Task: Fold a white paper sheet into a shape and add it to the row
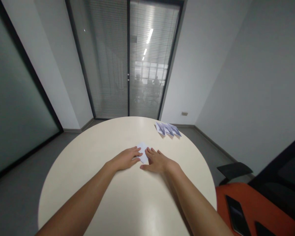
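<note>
The view nearest the camera is filled by two bare forearms (95, 190), stretched over the round tabletop (127, 203). Between the hands, near the middle of the tabletop, a small piece of white paper (143, 147) is laid flat. It is touched from its left by the left hand (126, 158) and from its right by the right hand (159, 161), neither being clearly nearer. Its long axis seems to be pointed away from the forearms, though its side edges are covered by fingers. Both hands are held spread, palms down; whether an edge is pinched cannot be told. Farther off to the right, three folded papers (168, 129) are lined up, overlapping, near the far rim. Beyond the tabletop, a phone (236, 213) is rested on a red chair seat (265, 205).
</note>
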`<state>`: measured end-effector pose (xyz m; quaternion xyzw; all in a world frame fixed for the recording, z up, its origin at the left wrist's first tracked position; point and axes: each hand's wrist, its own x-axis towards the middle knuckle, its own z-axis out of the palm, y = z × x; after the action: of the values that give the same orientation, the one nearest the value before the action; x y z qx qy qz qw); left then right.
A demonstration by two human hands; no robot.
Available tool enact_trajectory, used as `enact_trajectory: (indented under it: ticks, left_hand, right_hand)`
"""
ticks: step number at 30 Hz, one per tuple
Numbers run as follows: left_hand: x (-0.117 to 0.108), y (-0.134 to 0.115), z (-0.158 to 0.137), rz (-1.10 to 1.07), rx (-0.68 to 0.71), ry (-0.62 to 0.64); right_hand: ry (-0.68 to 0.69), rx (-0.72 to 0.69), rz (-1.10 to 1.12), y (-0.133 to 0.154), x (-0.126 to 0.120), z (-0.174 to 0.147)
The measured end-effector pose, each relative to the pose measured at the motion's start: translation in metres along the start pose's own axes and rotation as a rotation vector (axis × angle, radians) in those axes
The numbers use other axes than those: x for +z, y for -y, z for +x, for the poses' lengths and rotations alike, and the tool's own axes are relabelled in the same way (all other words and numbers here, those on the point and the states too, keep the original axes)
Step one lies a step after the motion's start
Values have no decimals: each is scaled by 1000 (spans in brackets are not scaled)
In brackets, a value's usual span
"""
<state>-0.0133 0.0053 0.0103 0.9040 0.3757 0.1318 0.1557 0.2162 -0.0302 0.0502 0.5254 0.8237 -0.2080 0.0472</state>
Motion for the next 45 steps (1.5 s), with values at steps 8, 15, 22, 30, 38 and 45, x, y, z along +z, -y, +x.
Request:
enact_trajectory:
  ticks: [8,15,22,30,38,45]
  left_hand:
    - [4,3,1,40,47,-48]
    - [4,3,3,90,22,-47]
    - [4,2,1,83,57,-89]
    - [-7,-13,-2,56,-9,-120]
    - [-5,-13,1,70,-183,-194]
    - [-4,-15,5,58,-332,-224]
  right_hand:
    - [-134,-114,-34,-4,-1,1]
    - [-207,-119,-121,-6,-5,4]
    - [-217,-80,-46,-15,-16,2]
    - [-266,-127,123,-35,-12,11]
    - [-358,-157,107,-31,-13,9]
    - [-420,-108,97,-39,-4,22]
